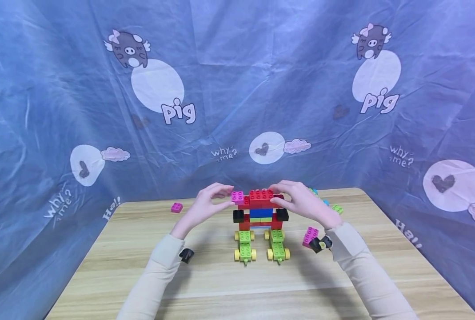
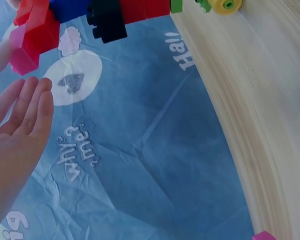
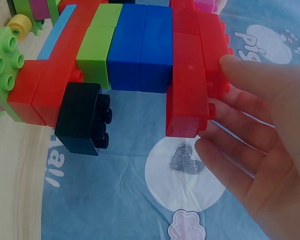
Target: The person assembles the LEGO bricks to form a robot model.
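Note:
A figure of toy building bricks stands on the wooden table, with two lime-green wheeled bases under red bricks. Blue bricks fill its middle, and a black brick juts from each side. At its upper left corner is a pink brick, pinched by my left hand between thumb and fingers. Across the top lies a red brick; my right hand grips its right end. In the right wrist view, the right thumb presses the red brick while the other fingers reach behind.
Loose on the table are a pink brick at back left and a black piece by the left sleeve. Near the right forearm lie another pink brick, black pieces and a green brick. Blue printed cloth surrounds the table.

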Motion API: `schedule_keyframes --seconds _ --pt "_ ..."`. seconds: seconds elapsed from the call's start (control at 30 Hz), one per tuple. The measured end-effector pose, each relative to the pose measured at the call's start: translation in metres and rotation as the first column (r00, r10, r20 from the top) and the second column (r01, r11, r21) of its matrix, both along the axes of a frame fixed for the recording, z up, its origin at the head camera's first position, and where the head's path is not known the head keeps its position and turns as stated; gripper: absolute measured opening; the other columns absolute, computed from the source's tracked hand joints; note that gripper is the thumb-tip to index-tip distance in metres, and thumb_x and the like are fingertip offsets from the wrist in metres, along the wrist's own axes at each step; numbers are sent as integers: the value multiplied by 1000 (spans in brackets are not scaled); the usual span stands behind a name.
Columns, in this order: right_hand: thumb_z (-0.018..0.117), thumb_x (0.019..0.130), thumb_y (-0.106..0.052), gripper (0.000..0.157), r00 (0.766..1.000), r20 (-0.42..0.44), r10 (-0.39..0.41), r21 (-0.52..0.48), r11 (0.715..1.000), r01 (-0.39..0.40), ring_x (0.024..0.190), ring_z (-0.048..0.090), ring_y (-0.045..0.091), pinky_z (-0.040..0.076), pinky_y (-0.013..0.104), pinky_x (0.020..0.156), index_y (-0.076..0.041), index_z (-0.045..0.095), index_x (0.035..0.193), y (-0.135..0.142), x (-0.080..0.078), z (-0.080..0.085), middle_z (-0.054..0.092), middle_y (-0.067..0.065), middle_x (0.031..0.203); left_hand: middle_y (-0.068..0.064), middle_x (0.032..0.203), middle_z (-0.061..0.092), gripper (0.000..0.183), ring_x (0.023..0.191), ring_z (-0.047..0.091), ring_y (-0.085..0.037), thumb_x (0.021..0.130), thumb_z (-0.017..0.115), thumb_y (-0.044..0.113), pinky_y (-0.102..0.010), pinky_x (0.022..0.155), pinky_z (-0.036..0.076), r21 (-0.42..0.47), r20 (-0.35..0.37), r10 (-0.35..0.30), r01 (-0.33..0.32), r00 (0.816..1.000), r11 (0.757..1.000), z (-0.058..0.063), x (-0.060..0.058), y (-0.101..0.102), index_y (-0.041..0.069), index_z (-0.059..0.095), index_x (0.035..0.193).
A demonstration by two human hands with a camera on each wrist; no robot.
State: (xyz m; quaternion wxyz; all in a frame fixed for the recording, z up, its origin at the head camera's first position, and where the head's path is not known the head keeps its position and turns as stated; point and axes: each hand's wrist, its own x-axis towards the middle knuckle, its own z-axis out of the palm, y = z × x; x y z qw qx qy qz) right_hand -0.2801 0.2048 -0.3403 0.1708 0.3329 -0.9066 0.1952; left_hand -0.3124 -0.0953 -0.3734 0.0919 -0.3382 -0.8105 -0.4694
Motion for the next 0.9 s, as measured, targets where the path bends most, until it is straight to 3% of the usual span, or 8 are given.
schedule_keyframes --seconds 0.3,0.6,0.73,0.9 --pt "65 88 -29 33 1000 1 5 -4 1000 -5 92 65 12 57 33 82 -12 64 116 0 -1 -1 68 -1 104 -3 115 65 42 102 64 -20 79 75 23 -28 94 52 -6 -14 55 -55 998 998 -2 -4 -23 16 62 118" --pt "66 87 -29 34 1000 7 1 -2 1000 -1 93 65 14 57 33 83 -12 64 116 0 0 1 68 0 105 -14 109 66 41 99 65 -28 77 76 17 -33 91 54 24 -56 147 -146 988 989 -16 -18 -60 7 64 115" --pt "66 87 -29 34 1000 12 -1 -2 1000 1 94 65 14 57 33 83 -12 64 116 -1 0 0 68 1 106 -17 107 66 41 99 64 -35 77 76 14 -37 90 54 23 -42 217 -216 975 976 -24 -25 -76 3 64 114" --pt "67 86 -29 34 1000 15 -5 -1 1000 5 93 65 13 57 32 82 -13 64 116 0 1 0 68 0 106 -20 108 64 41 100 62 -34 77 75 11 -42 91 52 -13 -22 317 -317 948 948 -37 -34 -93 -1 62 115"
